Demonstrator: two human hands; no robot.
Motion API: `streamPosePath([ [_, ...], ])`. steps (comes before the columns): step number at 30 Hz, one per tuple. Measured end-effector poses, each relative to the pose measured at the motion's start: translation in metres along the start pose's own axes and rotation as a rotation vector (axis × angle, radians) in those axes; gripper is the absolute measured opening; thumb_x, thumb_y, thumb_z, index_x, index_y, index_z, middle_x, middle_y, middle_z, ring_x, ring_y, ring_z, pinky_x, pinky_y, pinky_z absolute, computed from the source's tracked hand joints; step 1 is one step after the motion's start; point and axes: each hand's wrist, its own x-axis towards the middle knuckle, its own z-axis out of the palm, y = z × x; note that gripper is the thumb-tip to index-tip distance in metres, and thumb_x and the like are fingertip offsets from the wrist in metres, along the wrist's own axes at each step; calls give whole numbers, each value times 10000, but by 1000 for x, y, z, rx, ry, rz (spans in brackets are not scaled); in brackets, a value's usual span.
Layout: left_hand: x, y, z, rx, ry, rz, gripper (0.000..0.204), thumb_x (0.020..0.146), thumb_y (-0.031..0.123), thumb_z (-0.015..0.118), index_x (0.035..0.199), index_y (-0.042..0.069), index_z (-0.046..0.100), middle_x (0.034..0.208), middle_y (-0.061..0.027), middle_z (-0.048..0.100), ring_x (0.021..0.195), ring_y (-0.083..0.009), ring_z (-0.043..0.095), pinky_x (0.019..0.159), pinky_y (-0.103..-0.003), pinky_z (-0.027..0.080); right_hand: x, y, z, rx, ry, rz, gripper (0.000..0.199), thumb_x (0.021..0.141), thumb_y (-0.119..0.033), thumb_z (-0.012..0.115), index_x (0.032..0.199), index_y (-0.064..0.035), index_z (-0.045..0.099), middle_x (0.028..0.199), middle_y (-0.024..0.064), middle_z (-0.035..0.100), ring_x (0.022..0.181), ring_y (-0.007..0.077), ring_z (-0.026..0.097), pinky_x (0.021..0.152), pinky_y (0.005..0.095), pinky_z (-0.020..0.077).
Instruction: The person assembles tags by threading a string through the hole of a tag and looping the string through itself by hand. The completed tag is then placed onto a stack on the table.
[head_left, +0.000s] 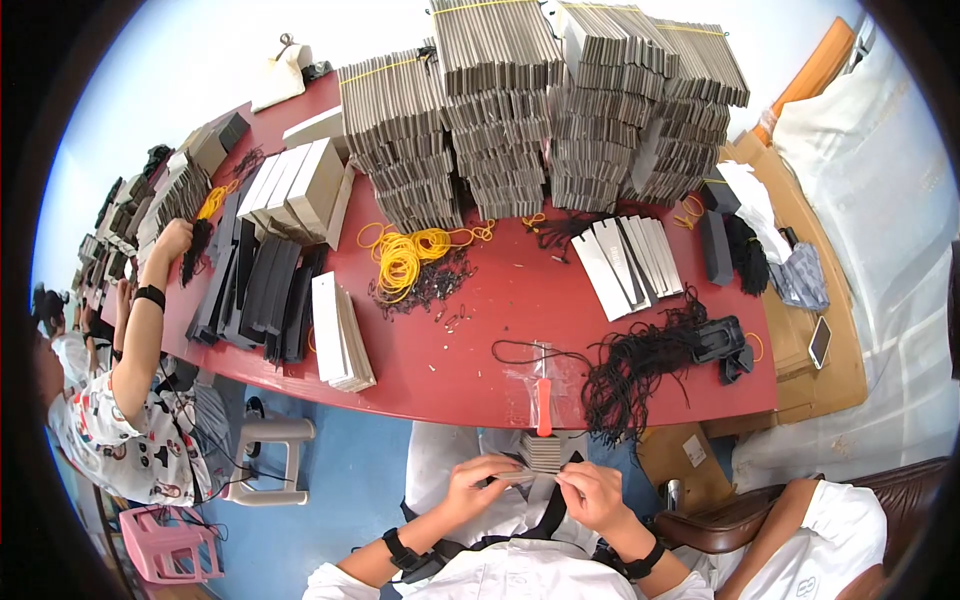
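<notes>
My left hand (480, 486) and my right hand (595, 495) are over my lap, just off the table's front edge. Between them they pinch a thin, flat grey-brown card piece (518, 475), one hand at each end. Right behind it sits a small stack of grey card pieces (543, 452), partly hidden by my fingers. An orange-handled tool (544, 405) lies at the table edge under clear tape, pointing toward me. To its right, a tangled heap of black cords (630, 385) hangs over the edge, with one loop reaching left.
Tall banded stacks of grey card (500, 130) stand at the back of the red table (480, 345). Yellow rubber bands (405, 262), white card pieces (340, 335) and black strips (270, 300) lie about. A co-worker's arm (140, 330) reaches in at left; another person's white sleeve (845, 525) is at right.
</notes>
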Motion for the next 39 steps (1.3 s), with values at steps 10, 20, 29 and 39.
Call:
streamPosePath([
  [10,1,87,-81,502,457,312,412,757,-23,705,1127,-26,523,925,-93,616,827,-167,598,720,-288,492,11,-4,-4,-80,8,46,422,701,-38,766,1037,-25,512,816,103,656,585,233,624,482,308,477],
  [20,95,110,-192,374,559,-149,492,863,80,659,1292,-22,442,944,-77,635,856,-101,579,754,-238,455,11,-7,-4,-25,-70,20,429,708,-78,773,1058,-67,524,815,61,654,568,197,610,459,301,453],
  [29,105,116,-179,919,493,-326,491,867,277,663,1212,-52,544,978,-155,595,913,-223,586,810,-320,451,17,-2,-13,-15,-49,6,420,711,-63,772,1057,-68,535,790,57,651,548,187,602,441,288,443],
  [39,105,123,-167,1314,694,116,378,867,192,637,1175,-19,579,989,-154,580,885,-280,569,809,-363,449,29,-5,-13,27,-12,-22,363,674,-38,788,943,-52,545,672,60,600,451,161,534,423,260,382],
])
